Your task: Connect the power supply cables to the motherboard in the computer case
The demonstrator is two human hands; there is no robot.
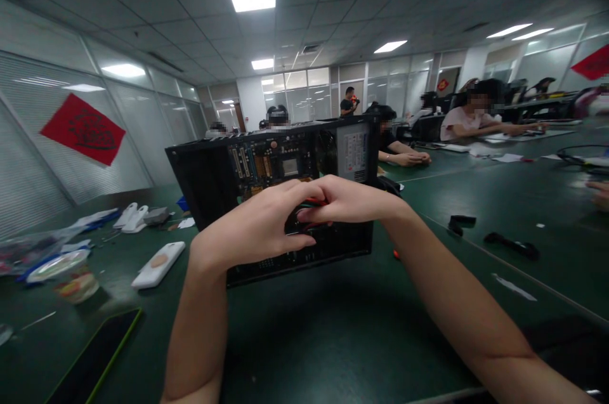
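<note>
A black computer case (209, 188) stands on the table with its open side facing me. Inside it show the motherboard (271, 163) and, at the upper right, the power supply (353, 153) with a white label. In front of the lower part, my two hands meet. My left hand (254, 220) curls its fingers in at some red and black cables (314, 202), its thumb held apart; its fingertips are partly hidden by my other hand. From the right, my right hand (345, 204) is bent inward and closed on the same cables.
On the left lie a white phone-like device (159, 264), a dark phone with a green edge (98, 356), a plastic cup (78, 286) and bags. Black parts (511, 244) and a paper strip (514, 286) lie on the right. Several people sit beyond the case.
</note>
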